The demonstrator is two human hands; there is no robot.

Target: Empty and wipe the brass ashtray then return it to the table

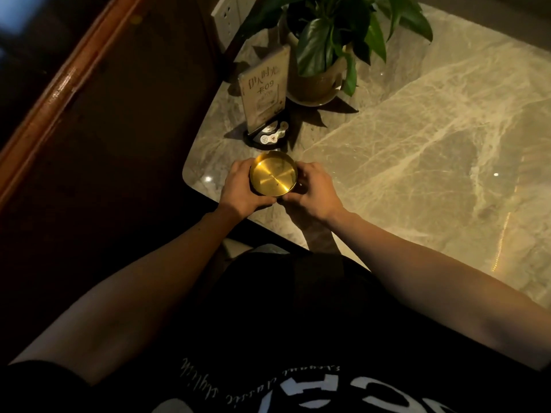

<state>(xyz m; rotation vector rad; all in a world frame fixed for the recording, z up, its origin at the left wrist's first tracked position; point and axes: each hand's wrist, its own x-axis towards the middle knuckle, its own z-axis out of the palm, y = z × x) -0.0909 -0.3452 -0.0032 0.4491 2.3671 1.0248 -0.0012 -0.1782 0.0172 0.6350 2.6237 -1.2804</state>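
Single view only, head-mounted, wide-angle. It looks steeply down and forward over the wearer's black printed shirt [268,353] and both forearms. The rounded near corner of the pale veined marble table [417,150] sits close at mid-frame. The potted green-leaved plant [331,40] marks the far limit. Straight lines bow toward the frame edges. No second view to compare.

Round, shallow brass ashtray [273,177], shiny and seemingly empty, sits upright near the marble table's [417,144] corner.
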